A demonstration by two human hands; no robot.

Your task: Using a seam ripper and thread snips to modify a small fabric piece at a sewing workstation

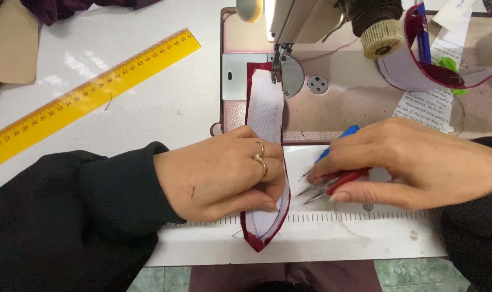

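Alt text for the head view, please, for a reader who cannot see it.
A left hand presses a dark red and white fabric strip flat under the presser foot of a sewing machine. The right hand lies over red-handled thread snips. A yellow ruler lies on the white table.

Two hands: left hand [221, 170], right hand [413, 162]. Two rings [260, 158] on the left one. One yellow ruler [89, 94] far left. One sewing machine [311, 21]. One pointed fabric strip [265, 135]. Thread snips [332, 181], probably one pair, partly hidden.
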